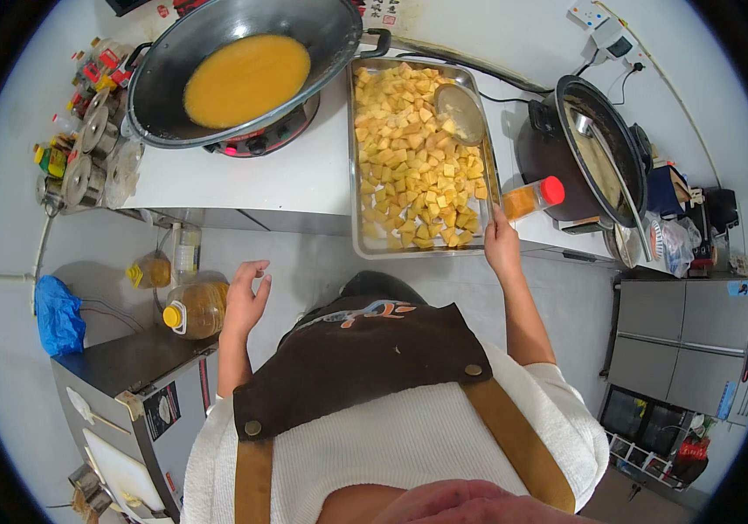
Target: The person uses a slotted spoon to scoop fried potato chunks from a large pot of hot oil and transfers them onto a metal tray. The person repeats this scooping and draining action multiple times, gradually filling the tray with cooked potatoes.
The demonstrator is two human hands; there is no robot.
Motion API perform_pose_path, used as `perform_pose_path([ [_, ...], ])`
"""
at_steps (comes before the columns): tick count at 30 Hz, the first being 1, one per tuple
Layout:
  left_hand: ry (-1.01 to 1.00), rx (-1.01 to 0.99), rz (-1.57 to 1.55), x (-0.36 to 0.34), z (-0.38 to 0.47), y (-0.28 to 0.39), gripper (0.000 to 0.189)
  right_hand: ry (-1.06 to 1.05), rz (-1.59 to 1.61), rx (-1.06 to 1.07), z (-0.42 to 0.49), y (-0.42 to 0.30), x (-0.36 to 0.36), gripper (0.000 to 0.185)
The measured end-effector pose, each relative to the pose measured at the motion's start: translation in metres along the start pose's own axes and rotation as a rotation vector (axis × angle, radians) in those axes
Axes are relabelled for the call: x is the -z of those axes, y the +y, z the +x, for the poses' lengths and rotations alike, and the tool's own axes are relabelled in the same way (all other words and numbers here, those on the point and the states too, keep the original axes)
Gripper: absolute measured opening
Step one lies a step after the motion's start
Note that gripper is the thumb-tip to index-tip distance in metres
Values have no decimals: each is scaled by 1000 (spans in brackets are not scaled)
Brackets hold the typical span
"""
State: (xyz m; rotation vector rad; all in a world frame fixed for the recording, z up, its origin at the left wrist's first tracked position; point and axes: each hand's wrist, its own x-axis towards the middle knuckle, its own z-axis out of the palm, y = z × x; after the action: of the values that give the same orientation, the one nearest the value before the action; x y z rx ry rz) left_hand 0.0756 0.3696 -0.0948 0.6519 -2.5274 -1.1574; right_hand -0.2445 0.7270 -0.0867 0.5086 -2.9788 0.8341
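A rectangular metal tray point(361, 243) of diced yellow chunks point(413, 157), possibly potato, lies on the white counter, its near end jutting past the front edge. My right hand point(502, 245) grips the tray's right rim near that end. Resting on the chunks at the far right is a round strainer or shallow bowl point(459, 114). Just right of the tray lies a red-capped jar of orange powder point(523, 200), close to my right fingertips. My left hand point(246, 298) hangs in the air left of my apron, fingers apart and holding nothing.
A large wok point(151, 92) with orange liquid point(249, 78) sits on an electric cooker point(266, 141). A deep dark pot point(548, 150) holds a long-handled ladle point(616, 170). Lidded metal containers point(85, 177) crowd the left end. A big oil bottle point(197, 311) stands beside my left hand.
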Motion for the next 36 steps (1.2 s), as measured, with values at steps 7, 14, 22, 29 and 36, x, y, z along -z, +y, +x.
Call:
perform_pose_path([
  [7,-7,7,-5,-4,-2,3,24,-219,918,-401,13,0,26,29],
  [14,40,49,2,-1,-13,-2,24,-344,1366,-483,30,-32,66,27],
  [22,138,66,4,1,-27,-4,26,-548,948,1,125,-142,100,21],
  [29,263,214,-14,13,-67,-17,25,-533,300,303,251,-274,22,19],
  [36,367,308,14,37,-88,-46,25,-212,-627,577,275,-328,-54,28],
])
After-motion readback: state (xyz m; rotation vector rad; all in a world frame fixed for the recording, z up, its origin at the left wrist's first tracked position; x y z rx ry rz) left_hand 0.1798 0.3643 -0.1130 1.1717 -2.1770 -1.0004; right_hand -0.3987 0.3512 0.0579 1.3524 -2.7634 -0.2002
